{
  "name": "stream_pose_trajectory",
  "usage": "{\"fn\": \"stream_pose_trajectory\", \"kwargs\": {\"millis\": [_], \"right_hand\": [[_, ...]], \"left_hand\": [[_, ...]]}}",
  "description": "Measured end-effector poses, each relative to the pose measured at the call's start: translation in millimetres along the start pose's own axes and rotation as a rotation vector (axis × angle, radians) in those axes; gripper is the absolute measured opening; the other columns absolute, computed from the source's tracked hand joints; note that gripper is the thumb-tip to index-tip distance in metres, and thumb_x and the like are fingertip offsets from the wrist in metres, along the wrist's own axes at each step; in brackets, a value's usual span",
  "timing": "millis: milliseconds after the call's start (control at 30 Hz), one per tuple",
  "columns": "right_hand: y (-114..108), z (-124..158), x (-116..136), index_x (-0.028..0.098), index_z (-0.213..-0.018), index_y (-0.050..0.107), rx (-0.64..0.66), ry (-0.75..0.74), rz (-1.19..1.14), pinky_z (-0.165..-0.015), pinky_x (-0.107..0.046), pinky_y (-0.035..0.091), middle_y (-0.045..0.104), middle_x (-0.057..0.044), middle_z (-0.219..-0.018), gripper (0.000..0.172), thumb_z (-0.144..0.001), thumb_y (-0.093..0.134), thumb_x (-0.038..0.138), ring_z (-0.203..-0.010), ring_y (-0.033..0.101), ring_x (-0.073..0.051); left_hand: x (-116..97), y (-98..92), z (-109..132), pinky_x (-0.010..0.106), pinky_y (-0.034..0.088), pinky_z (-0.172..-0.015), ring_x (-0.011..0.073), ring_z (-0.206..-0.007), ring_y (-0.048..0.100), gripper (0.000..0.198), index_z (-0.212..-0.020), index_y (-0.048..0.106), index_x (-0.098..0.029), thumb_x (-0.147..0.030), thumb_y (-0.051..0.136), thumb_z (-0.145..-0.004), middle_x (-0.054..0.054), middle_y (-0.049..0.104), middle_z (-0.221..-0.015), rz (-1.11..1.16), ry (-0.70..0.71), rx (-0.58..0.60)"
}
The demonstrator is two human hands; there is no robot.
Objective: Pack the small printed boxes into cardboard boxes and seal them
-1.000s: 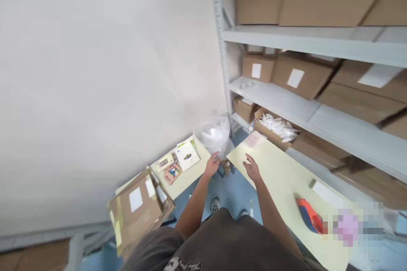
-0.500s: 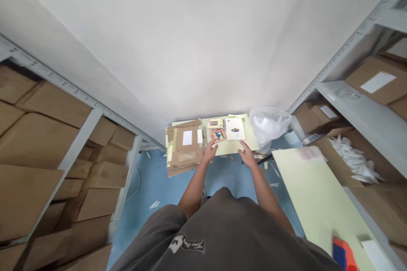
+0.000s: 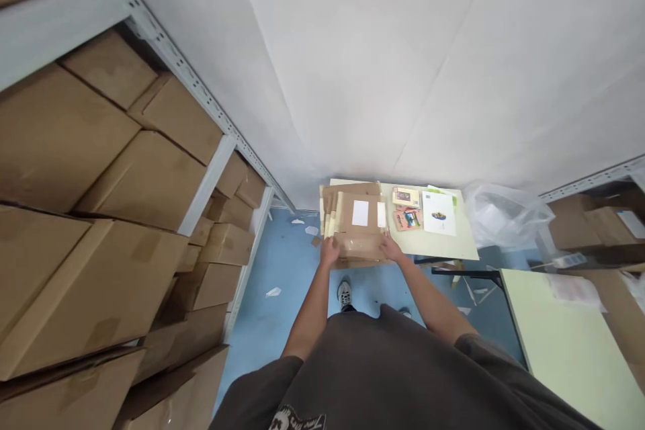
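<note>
A stack of flattened cardboard boxes [image 3: 360,246] lies on the left part of a small pale table [image 3: 456,250]. The top piece bears a white label and strips of tape. My left hand [image 3: 330,251] grips the stack's near left edge, fingers closed on the cardboard. At the near right corner my right hand [image 3: 390,246] pinches the same cardboard. To the right of the stack lie small printed packets [image 3: 407,219], a cream-coloured box [image 3: 406,197] and a white booklet [image 3: 438,213] with a small coloured picture.
Shelves of cardboard cartons [image 3: 141,181] rise on my left. A clear plastic bag [image 3: 506,215] sits at the table's right end. Another pale table [image 3: 569,329] stands at the right. Paper scraps [image 3: 273,292] lie on the blue floor [image 3: 272,262].
The view has turned left. Both hands have moved from open above the table's front edge, near the packets and booklet, to the cardboard stack and closed on its near edge.
</note>
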State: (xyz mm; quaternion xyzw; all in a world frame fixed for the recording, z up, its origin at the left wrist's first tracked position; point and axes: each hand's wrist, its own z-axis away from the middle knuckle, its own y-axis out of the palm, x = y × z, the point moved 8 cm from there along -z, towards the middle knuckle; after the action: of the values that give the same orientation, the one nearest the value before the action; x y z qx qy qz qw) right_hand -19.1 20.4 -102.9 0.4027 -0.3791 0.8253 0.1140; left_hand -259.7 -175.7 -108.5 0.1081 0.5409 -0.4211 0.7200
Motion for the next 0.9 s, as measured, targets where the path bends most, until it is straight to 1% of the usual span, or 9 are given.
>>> {"fn": "stream_pose_trajectory", "kwargs": {"millis": [100, 200, 267, 367, 500, 567, 667, 800, 900], "right_hand": [[22, -12, 3, 0.020, -0.144, 0.066, -0.004, 0.072, 0.057, -0.126, -0.051, 0.039, 0.057, -0.015, -0.158, 0.064, -0.080, 0.067, 0.028, -0.151, 0.050, -0.036], [37, -14, 12, 0.016, -0.150, 0.060, -0.027, 0.060, 0.107, -0.129, -0.054, 0.033, 0.052, -0.019, -0.161, 0.068, -0.083, 0.064, 0.027, -0.155, 0.043, -0.038], [43, -12, 20, 0.014, -0.154, 0.056, -0.036, 0.011, 0.120, -0.131, -0.058, 0.029, 0.047, -0.020, -0.165, 0.072, -0.084, 0.063, 0.028, -0.159, 0.036, -0.039], [46, -7, 27, 0.013, -0.158, 0.051, -0.034, -0.029, 0.146, -0.132, -0.059, 0.026, 0.042, -0.020, -0.169, 0.076, -0.084, 0.062, 0.028, -0.162, 0.030, -0.039], [49, -3, 37, 0.014, -0.160, 0.051, -0.015, -0.075, 0.208, -0.132, -0.058, 0.026, 0.039, -0.019, -0.171, 0.080, -0.082, 0.064, 0.025, -0.162, 0.029, -0.039], [51, 0, 45, 0.014, -0.160, 0.051, -0.017, -0.102, 0.226, -0.132, -0.059, 0.026, 0.040, -0.020, -0.171, 0.082, -0.080, 0.064, 0.023, -0.163, 0.028, -0.040], [52, 4, 53, 0.013, -0.157, 0.054, -0.044, -0.120, 0.213, -0.132, -0.056, 0.027, 0.042, -0.019, -0.170, 0.080, -0.078, 0.064, 0.021, -0.163, 0.028, -0.038], [36, 13, 56, 0.016, -0.152, 0.058, -0.187, -0.076, 0.094, -0.130, -0.051, 0.033, 0.046, -0.017, -0.168, 0.074, -0.079, 0.062, 0.023, -0.159, 0.038, -0.034], [26, 19, 50, 0.019, -0.153, 0.057, -0.242, 0.016, -0.061, -0.122, -0.050, 0.044, 0.063, -0.016, -0.152, 0.074, -0.080, 0.061, 0.025, -0.143, 0.059, -0.033]], "left_hand": [[18, -4.6, -1, 0.045, 0.029, -0.126, 0.0342, -0.157, 0.040, 0.054, -0.115, 0.070, -0.019, -0.035, 0.086, -0.066, 0.023, 0.061, -0.151, -0.006, -0.050, 0.014], [30, -16.4, -3, 0.044, 0.035, -0.123, 0.0313, -0.147, 0.052, 0.053, -0.121, 0.069, -0.022, -0.032, 0.084, -0.072, 0.017, 0.066, -0.144, 0.026, -0.079, -0.015], [37, -27.4, -5, 0.042, 0.043, -0.116, 0.0288, -0.131, 0.064, 0.044, -0.119, 0.069, -0.023, -0.033, 0.081, -0.078, 0.012, 0.073, -0.133, 0.020, -0.120, -0.043], [40, -38.4, -9, 0.039, 0.049, -0.108, 0.0261, -0.116, 0.070, 0.033, -0.112, 0.070, -0.023, -0.032, 0.079, -0.082, 0.009, 0.077, -0.118, -0.032, -0.155, -0.055], [39, -41.1, -15, 0.038, 0.051, -0.102, 0.0261, -0.109, 0.072, 0.043, -0.120, 0.070, -0.022, -0.030, 0.083, -0.079, 0.009, 0.079, -0.112, -0.048, -0.190, -0.082], [42, -39.9, -18, 0.039, 0.051, -0.101, 0.0275, -0.107, 0.073, 0.035, -0.110, 0.073, -0.022, -0.026, 0.082, -0.077, 0.009, 0.079, -0.105, -0.023, -0.213, -0.085], [46, -42.0, -22, 0.043, 0.051, -0.101, 0.0294, -0.105, 0.073, 0.013, -0.086, 0.071, -0.022, -0.022, 0.078, -0.075, 0.007, 0.078, -0.091, 0.007, -0.228, -0.090], [49, -53.3, -24, 0.043, 0.054, -0.098, 0.0265, -0.097, 0.074, 0.012, -0.082, 0.067, -0.021, -0.025, 0.076, -0.075, 0.006, 0.076, -0.087, 0.083, -0.201, -0.106], [45, -60.4, -21, 0.040, 0.057, -0.092, 0.0229, -0.091, 0.074, 0.019, -0.088, 0.067, -0.021, -0.029, 0.077, -0.075, 0.005, 0.076, -0.087, 0.153, -0.163, -0.093]]}}
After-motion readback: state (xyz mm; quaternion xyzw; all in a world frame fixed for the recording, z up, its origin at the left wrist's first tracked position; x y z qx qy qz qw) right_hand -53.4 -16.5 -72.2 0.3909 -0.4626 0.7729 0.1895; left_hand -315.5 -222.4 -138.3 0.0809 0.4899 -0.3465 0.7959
